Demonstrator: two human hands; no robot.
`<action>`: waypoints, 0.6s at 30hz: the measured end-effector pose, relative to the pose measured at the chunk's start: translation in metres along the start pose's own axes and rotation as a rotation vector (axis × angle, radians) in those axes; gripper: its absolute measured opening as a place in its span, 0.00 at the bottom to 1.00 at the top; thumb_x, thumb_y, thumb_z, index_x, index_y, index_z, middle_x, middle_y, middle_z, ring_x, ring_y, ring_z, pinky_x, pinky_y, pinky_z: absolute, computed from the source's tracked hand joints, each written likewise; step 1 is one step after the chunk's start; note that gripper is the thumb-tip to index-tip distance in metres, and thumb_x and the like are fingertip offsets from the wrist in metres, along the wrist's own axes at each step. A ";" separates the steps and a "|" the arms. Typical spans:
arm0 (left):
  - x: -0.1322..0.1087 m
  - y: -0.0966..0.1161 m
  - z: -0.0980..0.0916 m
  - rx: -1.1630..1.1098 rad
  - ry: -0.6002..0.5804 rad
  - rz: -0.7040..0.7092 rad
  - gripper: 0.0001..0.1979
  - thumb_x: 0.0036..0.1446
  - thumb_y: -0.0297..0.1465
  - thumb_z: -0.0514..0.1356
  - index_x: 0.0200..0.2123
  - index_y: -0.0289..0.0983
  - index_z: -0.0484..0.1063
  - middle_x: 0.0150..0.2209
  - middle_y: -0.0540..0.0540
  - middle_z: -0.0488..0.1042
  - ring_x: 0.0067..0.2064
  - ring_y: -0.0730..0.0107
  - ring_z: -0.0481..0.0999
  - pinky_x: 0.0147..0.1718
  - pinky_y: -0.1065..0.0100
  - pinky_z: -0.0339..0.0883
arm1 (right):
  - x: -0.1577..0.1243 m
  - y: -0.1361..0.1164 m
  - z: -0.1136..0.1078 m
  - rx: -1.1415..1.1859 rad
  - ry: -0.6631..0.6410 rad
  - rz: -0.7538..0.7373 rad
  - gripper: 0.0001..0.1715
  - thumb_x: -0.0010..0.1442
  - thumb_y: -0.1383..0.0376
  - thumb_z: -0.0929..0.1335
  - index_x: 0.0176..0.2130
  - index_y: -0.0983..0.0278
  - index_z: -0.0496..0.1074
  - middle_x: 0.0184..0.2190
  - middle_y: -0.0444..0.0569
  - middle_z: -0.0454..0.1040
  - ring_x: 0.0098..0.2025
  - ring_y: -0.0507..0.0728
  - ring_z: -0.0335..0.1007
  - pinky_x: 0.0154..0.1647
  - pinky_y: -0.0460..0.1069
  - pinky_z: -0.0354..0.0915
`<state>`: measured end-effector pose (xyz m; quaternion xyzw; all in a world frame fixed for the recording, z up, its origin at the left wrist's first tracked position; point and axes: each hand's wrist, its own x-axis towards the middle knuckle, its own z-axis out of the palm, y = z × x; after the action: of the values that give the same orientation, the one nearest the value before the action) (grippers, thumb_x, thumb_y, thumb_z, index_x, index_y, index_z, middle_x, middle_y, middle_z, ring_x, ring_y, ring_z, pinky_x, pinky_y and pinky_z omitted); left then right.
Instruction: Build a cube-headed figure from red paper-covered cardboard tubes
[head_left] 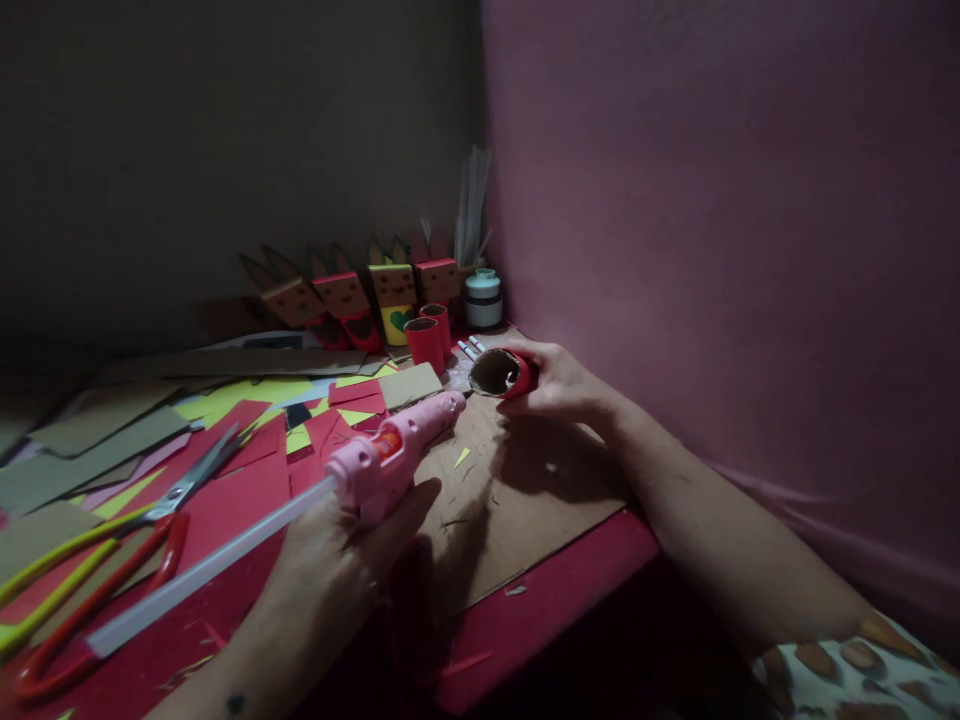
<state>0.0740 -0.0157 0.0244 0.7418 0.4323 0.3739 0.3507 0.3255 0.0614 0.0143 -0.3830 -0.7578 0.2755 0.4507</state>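
My left hand (341, 560) grips a pink glue gun (397, 450) with a clear glue stick (202, 570) sticking out of its back. The nozzle points toward a red paper-wrapped cardboard tube (502, 373). My right hand (559, 380) holds that tube on its side, its open end facing the nozzle. Both are above a brown cardboard sheet (517, 500) on the red surface.
Scissors with red and yellow handles (112, 550) lie at the left on red, yellow and brown paper scraps (247, 420). Two upright red tubes (427, 335), several paper figures (360, 295) and a small jar (482, 297) stand by the back wall. A pink wall (712, 250) closes the right side.
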 end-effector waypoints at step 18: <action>0.001 -0.007 0.001 -0.026 -0.062 0.047 0.24 0.63 0.41 0.60 0.62 0.48 0.67 0.63 0.48 0.70 0.66 0.54 0.65 0.67 0.58 0.57 | 0.000 0.005 0.001 -0.021 0.028 -0.067 0.30 0.42 0.71 0.75 0.47 0.64 0.75 0.45 0.50 0.76 0.49 0.62 0.72 0.54 0.57 0.67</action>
<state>0.0725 -0.0130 0.0185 0.7583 0.3989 0.3644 0.3647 0.3259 0.0640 0.0099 -0.3661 -0.7666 0.2470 0.4662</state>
